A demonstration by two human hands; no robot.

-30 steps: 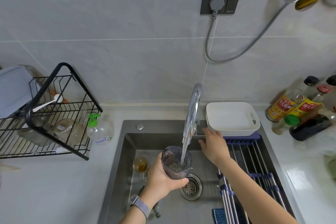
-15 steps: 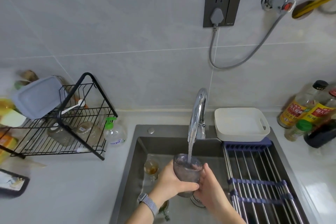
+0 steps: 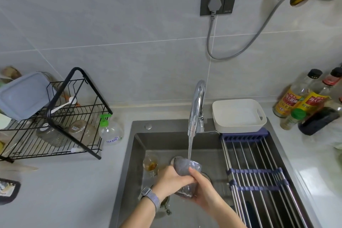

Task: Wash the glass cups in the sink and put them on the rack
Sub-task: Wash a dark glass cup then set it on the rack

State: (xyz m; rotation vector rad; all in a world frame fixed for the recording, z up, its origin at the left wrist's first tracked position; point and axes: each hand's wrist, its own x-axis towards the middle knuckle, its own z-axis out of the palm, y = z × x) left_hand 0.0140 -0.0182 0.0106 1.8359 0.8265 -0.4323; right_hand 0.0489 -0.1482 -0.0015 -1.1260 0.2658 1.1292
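Rinsing is the step in hand: left hand (image 3: 171, 178) and right hand (image 3: 202, 189) both grip the tilted glass cup (image 3: 187, 169) between their fingers under the tap stream (image 3: 190, 146), over the sink (image 3: 137, 153); next it likely needs draining, then carrying leftward to the rack (image 3: 55, 127).

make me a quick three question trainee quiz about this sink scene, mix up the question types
1. True or false: both hands hold the grey-tinted glass cup under running water from the chrome faucet.
2. Where does the white rectangular plastic basin sit?
A. inside the black wire dish rack
B. behind the steel roll-up rack, right of the faucet
C. on the sink floor
3. Fill in: a small clear glass with brown residue stands in the steel sink, to the ____ of the held cup.

Key: 1 true: left hand and right hand both grip it. 2 B. 3 left.
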